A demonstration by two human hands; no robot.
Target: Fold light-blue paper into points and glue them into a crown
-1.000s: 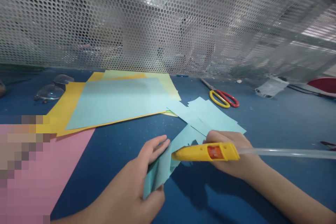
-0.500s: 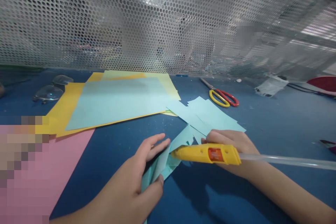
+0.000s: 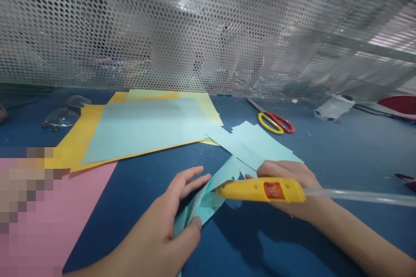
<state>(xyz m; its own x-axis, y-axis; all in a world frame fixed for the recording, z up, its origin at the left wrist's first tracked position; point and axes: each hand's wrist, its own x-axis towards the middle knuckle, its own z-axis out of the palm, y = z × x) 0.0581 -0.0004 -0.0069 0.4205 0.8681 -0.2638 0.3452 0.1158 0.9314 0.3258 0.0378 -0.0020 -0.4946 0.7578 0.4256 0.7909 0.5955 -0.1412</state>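
Observation:
My left hand (image 3: 175, 216) is closed on a folded piece of light blue paper (image 3: 211, 207), thumb on the near side and fingers behind. The paper stands partly open, with notched edges along its upper flap. In my right hand (image 3: 292, 177) is a yellow glue gun (image 3: 260, 189), a clear glue stick (image 3: 357, 196) sticking out of its back end. The gun's front end is at the fold of the paper; its nozzle tip is hidden there. Most of my right hand's fingers are behind the gun. Cut light blue paper pieces (image 3: 260, 143) lie just beyond that hand.
Light blue sheets (image 3: 146, 125) and yellow sheets (image 3: 74, 138) overlap at the back left, near eyeglasses (image 3: 60, 117). Pink paper (image 3: 87, 199) lies left. Scissors (image 3: 271, 122) and a white face mask (image 3: 334, 107) rest at the back right. Perforated metal panel (image 3: 195, 30) closes off the back.
The glue gun has shifted slightly to the right, a little out of the paper's fold. My left hand keeps its hold on the paper, nearly still.

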